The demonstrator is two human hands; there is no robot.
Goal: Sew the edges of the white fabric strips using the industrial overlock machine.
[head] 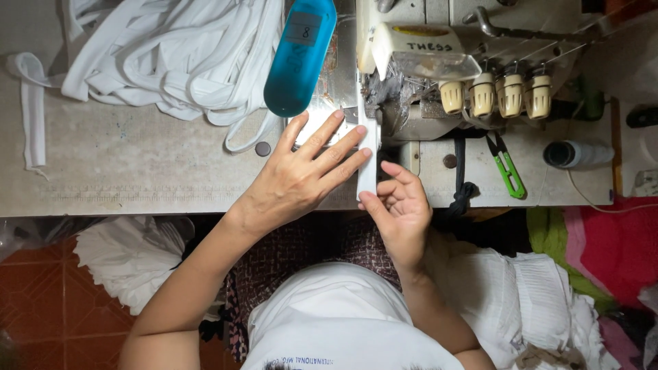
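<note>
My left hand [305, 171] lies flat, fingers spread, on a narrow white fabric strip [367, 161] on the sewing table [137, 164], pressing it just in front of the sewing machine [439, 75]. My right hand [401, 209] pinches the near end of the same strip at the table's front edge, thumb and fingers closed on it. The strip runs up under the machine's presser area.
A heap of white fabric strips [171, 51] covers the far left of the table. A teal plastic holder [300, 58] lies beside the machine. Green thread snips [507, 168] and a thread spool [572, 154] rest at right. White cloth [133, 257] piles on the floor.
</note>
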